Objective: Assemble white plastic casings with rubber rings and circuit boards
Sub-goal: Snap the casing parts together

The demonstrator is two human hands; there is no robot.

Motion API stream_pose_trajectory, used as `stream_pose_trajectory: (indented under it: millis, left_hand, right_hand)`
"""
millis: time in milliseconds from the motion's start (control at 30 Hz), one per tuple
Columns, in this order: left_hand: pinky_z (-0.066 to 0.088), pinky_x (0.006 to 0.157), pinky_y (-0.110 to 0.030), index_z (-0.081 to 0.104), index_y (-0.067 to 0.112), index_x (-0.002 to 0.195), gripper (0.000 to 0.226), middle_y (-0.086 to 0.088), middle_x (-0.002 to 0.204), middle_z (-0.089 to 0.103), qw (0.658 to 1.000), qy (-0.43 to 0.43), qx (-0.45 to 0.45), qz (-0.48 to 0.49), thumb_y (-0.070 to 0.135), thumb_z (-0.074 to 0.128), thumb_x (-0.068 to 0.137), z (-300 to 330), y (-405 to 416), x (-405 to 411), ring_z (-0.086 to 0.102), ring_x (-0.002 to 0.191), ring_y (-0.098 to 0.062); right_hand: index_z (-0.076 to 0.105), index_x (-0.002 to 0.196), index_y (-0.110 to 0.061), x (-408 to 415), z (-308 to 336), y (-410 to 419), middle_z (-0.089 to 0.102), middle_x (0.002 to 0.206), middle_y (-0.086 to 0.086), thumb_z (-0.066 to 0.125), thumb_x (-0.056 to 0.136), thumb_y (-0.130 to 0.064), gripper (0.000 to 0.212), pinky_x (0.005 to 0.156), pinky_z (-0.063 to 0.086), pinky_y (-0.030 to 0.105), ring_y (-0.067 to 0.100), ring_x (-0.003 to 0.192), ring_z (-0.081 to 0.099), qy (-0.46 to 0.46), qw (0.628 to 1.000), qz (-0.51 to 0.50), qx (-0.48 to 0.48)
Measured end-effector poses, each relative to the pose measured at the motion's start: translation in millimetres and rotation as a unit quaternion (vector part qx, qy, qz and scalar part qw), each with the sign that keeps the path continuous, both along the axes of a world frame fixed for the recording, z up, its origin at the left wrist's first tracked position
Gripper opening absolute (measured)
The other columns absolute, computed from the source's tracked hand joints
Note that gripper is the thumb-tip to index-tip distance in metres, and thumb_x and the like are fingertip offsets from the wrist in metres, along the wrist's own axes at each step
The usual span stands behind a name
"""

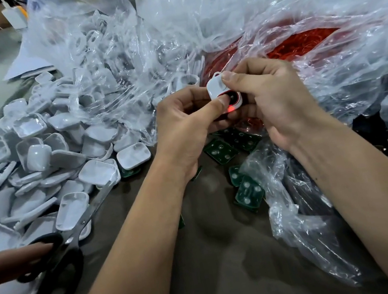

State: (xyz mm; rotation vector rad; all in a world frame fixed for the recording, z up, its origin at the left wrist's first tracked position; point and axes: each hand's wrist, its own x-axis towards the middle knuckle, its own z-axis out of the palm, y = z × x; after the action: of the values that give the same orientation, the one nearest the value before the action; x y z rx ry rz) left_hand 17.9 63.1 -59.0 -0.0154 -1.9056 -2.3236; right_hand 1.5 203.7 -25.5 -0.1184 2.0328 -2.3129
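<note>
The work surface is a dull grey-brown table point(220, 258), and almost none of the room beyond it shows, only a pale, blurred stretch of tabletop at the far left. At the left edge another person's hand point(9, 267) lies just beside the black handles of a pair of scissors point(60, 261), whose blades run up under a sprawling heap of white casing halves point(34, 159) that covers the left side of the table. Behind the heap, crumpled clear plastic bags point(117, 43) rise across the whole back of the view, one still holding more white shells. In the middle, both of the wearer's forearms reach forward and the hands meet above the table. The left hand point(184, 127) is curled, its thumb pressing on the lower part of the white casing point(223, 92), which is held up in the air between the two hands, near the bags. The casing shows a thin red rubber ring point(239, 102) round its edge and a small red glow near the left thumb; what lies inside it is hard to make out. The right hand point(272, 96) grips the same casing from the other side, thumb on its upper white face and fingers curled beneath. Below the hands, green circuit boards point(249, 193) lie scattered on the table, some partly under loose plastic film. To the right, a clear bag holds a mass of red rubber rings point(299, 45), and a dark patch fills the far right edge.
</note>
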Motion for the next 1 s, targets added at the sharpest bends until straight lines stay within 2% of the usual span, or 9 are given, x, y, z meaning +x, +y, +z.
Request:
stream_pose_trajectory:
  millis: [133, 333, 433, 600, 700, 767, 900, 933, 1000]
  left_hand:
    - [0.06, 0.066, -0.034, 0.073, -0.001, 0.094, 0.019, -0.015, 0.085, 0.076, 1.0, -0.002, 0.008, -0.007, 0.011, 0.079, 0.081, 1, -1, -1, 0.073, 0.075, -0.025]
    - [0.06, 0.064, -0.035, 0.072, 0.001, 0.093, 0.012, -0.017, 0.087, 0.076, 1.0, -0.001, -0.001, -0.01, 0.009, 0.078, 0.085, 2, 1, -1, 0.073, 0.075, -0.024]
    - [0.06, 0.065, -0.038, 0.072, 0.003, 0.092, 0.014, -0.022, 0.09, 0.075, 1.0, 0.006, -0.01, -0.011, 0.012, 0.078, 0.083, 2, 1, -2, 0.073, 0.075, -0.03]
    - [0.06, 0.07, -0.05, 0.075, 0.013, 0.088, 0.009, -0.02, 0.087, 0.073, 0.999, 0.025, -0.006, -0.027, 0.021, 0.072, 0.09, 4, 3, -3, 0.072, 0.076, -0.036]
    - [0.061, 0.067, -0.043, 0.075, 0.017, 0.087, 0.012, -0.014, 0.086, 0.073, 0.999, 0.035, 0.007, -0.04, 0.022, 0.068, 0.095, 4, 3, -4, 0.071, 0.076, -0.031]
    - [0.06, 0.061, -0.037, 0.074, 0.01, 0.095, 0.017, -0.013, 0.086, 0.072, 0.998, 0.036, 0.023, -0.046, 0.024, 0.065, 0.097, 4, 4, -5, 0.07, 0.075, -0.029]
    - [0.051, 0.053, -0.028, 0.073, 0.003, 0.105, 0.027, -0.007, 0.077, 0.066, 0.997, 0.035, 0.055, -0.027, 0.028, 0.064, 0.095, 5, 2, -8, 0.063, 0.065, -0.021]
    - [0.051, 0.053, -0.028, 0.072, 0.002, 0.105, 0.028, -0.007, 0.077, 0.066, 0.997, 0.036, 0.065, -0.023, 0.027, 0.064, 0.096, 6, 2, -10, 0.062, 0.063, -0.02]
    - [0.05, 0.052, -0.028, 0.069, -0.001, 0.104, 0.027, -0.007, 0.075, 0.065, 0.996, 0.031, 0.077, -0.014, 0.025, 0.063, 0.098, 7, 1, -11, 0.06, 0.061, -0.021]
  right_hand:
    - [0.061, 0.072, -0.011, 0, 0, -1, 0.063, 0.086, 0.019, 0.068, 0.099, -0.011, 0.028, 0.056, 0.058, 0.031, 0.023, 0.068, 0.059, 0.002, 1.0, -0.008, 0.008]
    - [0.063, 0.077, -0.009, -2, -3, -1, 0.065, 0.083, 0.017, 0.069, 0.099, -0.015, 0.023, 0.053, 0.057, 0.033, 0.024, 0.065, 0.06, 0.012, 0.999, -0.028, 0.024]
    - [0.063, 0.073, -0.011, -4, -6, -1, 0.065, 0.078, 0.012, 0.069, 0.098, -0.016, 0.027, 0.048, 0.051, 0.029, 0.02, 0.062, 0.06, 0.032, 0.998, -0.039, 0.043]
    - [0.063, 0.078, 0.002, -5, -6, 2, 0.065, 0.076, 0.011, 0.069, 0.096, -0.013, 0.024, 0.056, 0.054, 0.033, 0.02, 0.067, 0.061, 0.082, 0.994, -0.058, 0.036]
    - [0.063, 0.073, -0.008, -3, -3, 2, 0.062, 0.07, 0.007, 0.069, 0.097, -0.013, 0.024, 0.052, 0.05, 0.03, 0.017, 0.062, 0.059, 0.084, 0.994, -0.061, 0.031]
    - [0.063, 0.072, -0.013, -2, 1, 3, 0.063, 0.067, 0.004, 0.068, 0.098, -0.014, 0.027, 0.048, 0.048, 0.029, 0.018, 0.059, 0.059, 0.072, 0.995, -0.066, 0.023]
    - [0.062, 0.089, -0.012, -14, 20, 3, 0.067, 0.087, 0.015, 0.057, 0.104, -0.018, 0.017, 0.05, 0.048, 0.03, 0.04, 0.076, 0.07, 0.009, 0.996, -0.068, -0.057]
    - [0.061, 0.098, -0.009, -20, 27, 2, 0.067, 0.092, 0.018, 0.053, 0.105, -0.017, 0.014, 0.051, 0.048, 0.03, 0.042, 0.078, 0.072, -0.011, 0.995, -0.062, -0.073]
    - [0.06, 0.108, 0.003, -32, 39, 0, 0.07, 0.092, 0.022, 0.044, 0.105, -0.009, 0.021, 0.045, 0.045, 0.024, 0.028, 0.064, 0.072, -0.05, 0.993, -0.05, -0.091]
